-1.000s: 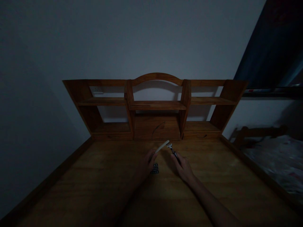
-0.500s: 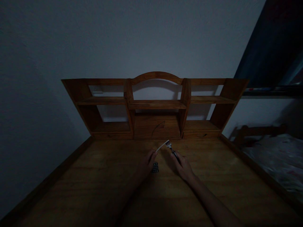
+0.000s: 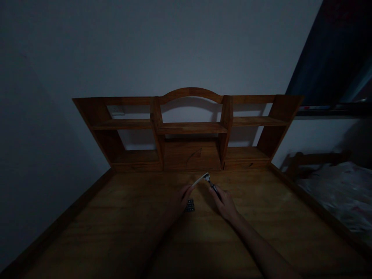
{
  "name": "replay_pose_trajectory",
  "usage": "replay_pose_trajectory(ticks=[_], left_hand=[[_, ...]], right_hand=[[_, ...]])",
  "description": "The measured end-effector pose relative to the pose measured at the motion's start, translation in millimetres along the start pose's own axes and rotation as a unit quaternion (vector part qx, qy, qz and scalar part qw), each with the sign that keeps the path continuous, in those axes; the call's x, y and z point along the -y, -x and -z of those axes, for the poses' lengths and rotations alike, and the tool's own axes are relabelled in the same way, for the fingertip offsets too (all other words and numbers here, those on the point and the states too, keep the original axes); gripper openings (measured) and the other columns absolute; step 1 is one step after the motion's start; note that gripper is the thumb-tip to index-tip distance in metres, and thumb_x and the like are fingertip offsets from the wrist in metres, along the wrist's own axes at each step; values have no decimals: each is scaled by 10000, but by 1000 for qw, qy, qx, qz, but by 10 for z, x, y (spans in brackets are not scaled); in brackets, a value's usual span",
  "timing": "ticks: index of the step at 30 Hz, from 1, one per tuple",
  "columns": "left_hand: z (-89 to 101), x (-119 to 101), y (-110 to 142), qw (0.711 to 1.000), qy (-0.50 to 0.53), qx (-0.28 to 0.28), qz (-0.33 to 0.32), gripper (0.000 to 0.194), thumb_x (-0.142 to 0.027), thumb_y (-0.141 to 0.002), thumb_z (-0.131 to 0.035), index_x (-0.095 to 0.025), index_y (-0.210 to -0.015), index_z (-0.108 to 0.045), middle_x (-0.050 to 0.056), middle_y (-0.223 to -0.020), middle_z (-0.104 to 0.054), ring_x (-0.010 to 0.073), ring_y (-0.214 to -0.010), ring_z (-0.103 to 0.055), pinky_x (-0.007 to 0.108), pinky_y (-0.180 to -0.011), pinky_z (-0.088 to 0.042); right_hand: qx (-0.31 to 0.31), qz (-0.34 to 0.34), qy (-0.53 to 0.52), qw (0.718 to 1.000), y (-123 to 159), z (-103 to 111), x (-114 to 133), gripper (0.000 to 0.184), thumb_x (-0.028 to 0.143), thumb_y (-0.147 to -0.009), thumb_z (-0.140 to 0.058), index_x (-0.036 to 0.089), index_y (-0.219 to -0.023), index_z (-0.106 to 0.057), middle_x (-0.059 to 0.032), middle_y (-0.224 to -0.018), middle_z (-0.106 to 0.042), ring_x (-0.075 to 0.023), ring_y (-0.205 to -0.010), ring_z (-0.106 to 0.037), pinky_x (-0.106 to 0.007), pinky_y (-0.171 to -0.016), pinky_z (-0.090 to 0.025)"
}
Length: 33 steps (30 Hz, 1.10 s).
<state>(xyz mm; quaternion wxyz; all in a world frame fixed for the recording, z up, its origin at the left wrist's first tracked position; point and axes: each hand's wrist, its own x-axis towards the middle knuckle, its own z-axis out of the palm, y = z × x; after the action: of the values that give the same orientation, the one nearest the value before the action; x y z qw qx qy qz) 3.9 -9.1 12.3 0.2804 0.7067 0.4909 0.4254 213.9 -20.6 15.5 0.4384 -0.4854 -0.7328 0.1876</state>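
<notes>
My left hand [image 3: 182, 195] is closed around the lower end of a thin white stick [image 3: 199, 180], possibly a brush, which slants up to the right. In my right hand [image 3: 223, 202] is a razor [image 3: 213, 186] with a dark handle and a shiny silver head. The razor's head meets or lies very close to the stick's far tip; contact is hard to confirm in the dim light. Beside my left hand, a small black pack [image 3: 190, 205] with rows of pale marks lies on the wooden desk [image 3: 209, 248], partly covered by that hand.
A wooden shelf unit [image 3: 192, 128] with open compartments stands along the desk's back edge, against a pale wall [image 3: 186, 46]. Raised wooden borders run down both sides of the desk. To the right are a bed [image 3: 337, 190] with rumpled bedding and a dark window [image 3: 334, 58].
The razor's head has turned slightly and now sits closer to the white stick's tip. Both hands stay nearly in place; the view has shifted a little.
</notes>
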Motion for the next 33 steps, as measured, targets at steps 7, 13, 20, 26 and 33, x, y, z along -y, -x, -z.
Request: replay_pose_trajectory(ticks=[7,13,20,26,33], left_hand=[[-28,-1,-1,1000,16,-8,4,384,-443,-913,-361,-204,-1080,-611,37,-1038,-655,186,-955,-610,316,-884,-461],[-3,-89,17,999,45,-3,13,372,-443,-921,-342,-206,-1029,-608,23,-977,-651,169,-906,-607,299,-836,-466],[-2,-83,14,1000,28,-6,5,390,-455,-916,-350,-194,-1013,-623,36,-985,-654,180,-908,-606,311,-844,-461],[15,-65,9,1000,16,4,8,399,-466,-916,-340,-203,-1021,-620,27,-925,-665,179,-858,-622,290,-799,-473],[-26,-13,10,1000,11,-8,19,417,-479,-910,-351,-190,-1046,-619,46,-997,-659,192,-924,-614,320,-851,-461]], right_hand=[[-5,1,1,1000,1,6,15,371,435,-935,-363,181,-1015,-620,-30,-677,-649,-192,-598,-621,-245,-561,-426],[1,1,-5,1000,4,4,17,345,412,-939,-367,188,-999,-622,-28,-698,-651,-190,-619,-623,-240,-571,-425],[-5,3,1,1000,-1,0,13,342,414,-935,-373,181,-978,-620,-21,-652,-624,-178,-562,-599,-232,-523,-395],[-2,3,-6,1000,4,11,18,343,417,-939,-368,182,-984,-615,-27,-674,-628,-182,-604,-613,-235,-560,-411],[-39,0,4,999,7,12,-43,345,402,-943,-361,158,-958,-606,-23,-634,-594,-167,-554,-573,-229,-521,-374]])
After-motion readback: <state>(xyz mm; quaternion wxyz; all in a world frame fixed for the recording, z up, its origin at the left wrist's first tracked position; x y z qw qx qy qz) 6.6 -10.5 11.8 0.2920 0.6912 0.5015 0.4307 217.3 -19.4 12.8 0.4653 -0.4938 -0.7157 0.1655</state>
